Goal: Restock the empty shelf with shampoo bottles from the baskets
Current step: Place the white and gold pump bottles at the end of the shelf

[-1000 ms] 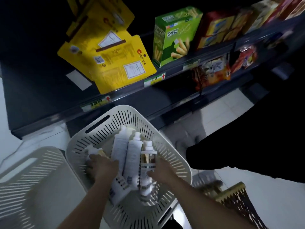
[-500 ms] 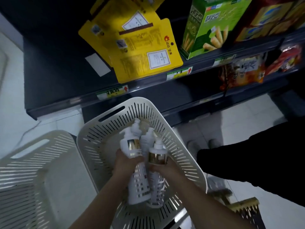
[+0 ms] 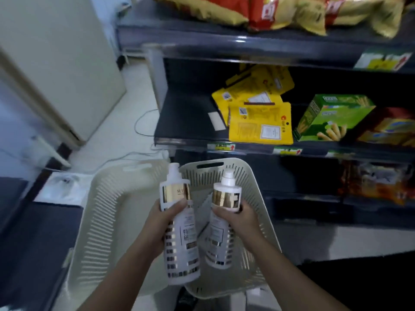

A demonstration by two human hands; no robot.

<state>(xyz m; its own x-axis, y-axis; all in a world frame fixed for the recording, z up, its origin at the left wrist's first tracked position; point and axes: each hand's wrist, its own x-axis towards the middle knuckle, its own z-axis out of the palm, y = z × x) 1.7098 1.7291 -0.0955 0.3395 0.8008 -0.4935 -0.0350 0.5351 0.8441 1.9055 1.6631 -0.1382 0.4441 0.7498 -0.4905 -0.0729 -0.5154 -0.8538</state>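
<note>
Each of the hands is closed around one white shampoo bottle with a gold band and a pump top, both raised above the baskets in the lower centre of the frame. The left hand [image 3: 165, 218] wraps the taller-looking left bottle [image 3: 179, 223] around its middle, thumb lying across the front just under the gold band. The right hand [image 3: 239, 217] grips the right bottle [image 3: 221, 221] just below its shoulder, fingers curled round the far side. Both bottles stand roughly upright, pumps pointing up toward the shelves.

These look like rigid plastic bottles, smooth and probably a little slick on the printed label, with some weight if full, so a full wrap round the body seems safer than lifting by the pump, which could twist or press down. Their flat bases should let them stand steadily once set down.

Below the hands, the slotted white basket [image 3: 251, 189] sits at centre, with a second white basket [image 3: 112, 209] touching it on the left. The likely target is the bare dark stretch of the middle shelf [image 3: 184, 117], left of the yellow packets [image 3: 260, 122] and the green biscuit box [image 3: 332, 117].

The bottles and forearms hide most of the centre basket's floor, so whether more bottles remain there cannot be told. The frame is blurred; label text and the shelf price tags are unreadable, and the lowest shelf at right is too dark to make out.
</note>
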